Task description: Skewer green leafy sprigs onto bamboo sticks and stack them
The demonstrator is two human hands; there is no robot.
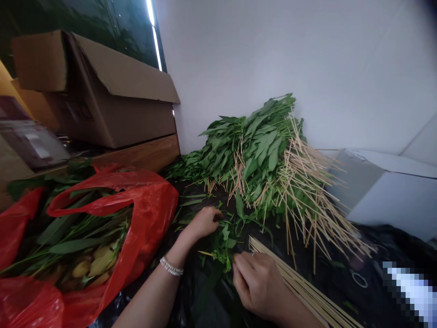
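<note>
My left hand (205,221), with a beaded bracelet at the wrist, reaches over loose greens on black plastic. Its fingers are bent together around part of a leafy stem. In front of it is a small bunch of green leaves (225,243), with the pale tip of a thin stick (205,253) poking out to the left. My right hand (256,282) is closed at the bunch's right side, its fingertips against the leaves; the grip itself is partly hidden. Beside and under that hand lies a bundle of thin bamboo skewers (300,284).
Behind stands a heap of leaves on skewers (262,146), stick ends fanning right. A red plastic bag (153,200) of greens and potato-like pieces is at left, a cardboard box (133,114) above it. At right is a white box (392,196) by the wall (307,54).
</note>
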